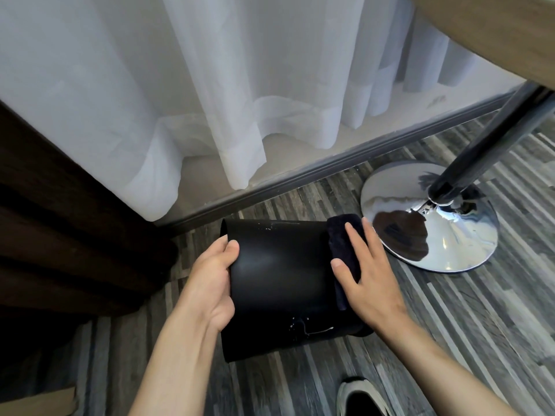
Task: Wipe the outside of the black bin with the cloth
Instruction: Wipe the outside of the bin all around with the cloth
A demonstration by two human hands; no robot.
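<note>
Fingers of your right hand [365, 271] lie spread and nearly flat on the dark cloth [342, 250], pressing it against the right end of the black bin [279, 274]; the cloth is pinned under the palm, not gripped. Your left hand [210, 283] is curled around the bin's opposite rim, thumb on the outer wall, holding it tipped on its side just above the wood-pattern floor [450, 340]. Judging by the white specks near the far edge and the scuffs and thread-like mark near the bottom edge, much of the wall is left to wipe. Room is tight to the right: the chrome table base [456, 244] sits just beside the cloth. The sheer curtain [210, 115] hangs behind, a dark curtain [60, 235] stands to the left, and your shoe [360, 397] is near below.
</note>
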